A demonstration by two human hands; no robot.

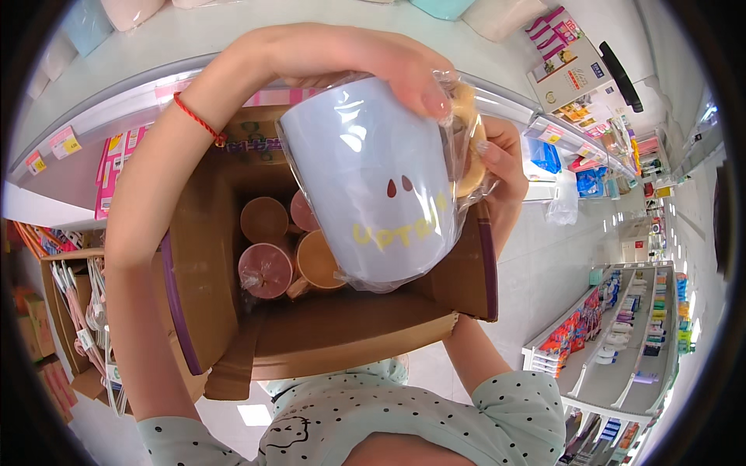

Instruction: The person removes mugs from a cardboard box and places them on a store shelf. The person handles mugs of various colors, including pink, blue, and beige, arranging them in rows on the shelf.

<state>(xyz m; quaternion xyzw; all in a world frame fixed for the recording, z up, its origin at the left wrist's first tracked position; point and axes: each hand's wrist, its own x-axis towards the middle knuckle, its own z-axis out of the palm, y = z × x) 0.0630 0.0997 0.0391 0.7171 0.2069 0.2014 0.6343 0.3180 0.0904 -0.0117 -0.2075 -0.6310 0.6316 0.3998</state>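
Note:
A light blue mug (365, 179) in clear plastic wrap is held up, tilted, over an open cardboard box (334, 342). My left hand (392, 66) reaches round from the far side, its fingers closed over the mug's upper edge near the handle. On the other side, my right hand (503, 155) grips the mug's yellow handle (468, 140) through the wrap. Inside the box stand several cups, among them a pink cup (266, 270) and an orange mug (321, 260). Part of the box's inside is hidden behind the held mug.
Beyond the box runs a white shelf (186, 35) with wrapped goods on it and price tags (65, 143) along its edge. To the left is a carton of hangers (93, 311). A stocked store rack (614, 334) stands at the right across the tiled floor (521, 272).

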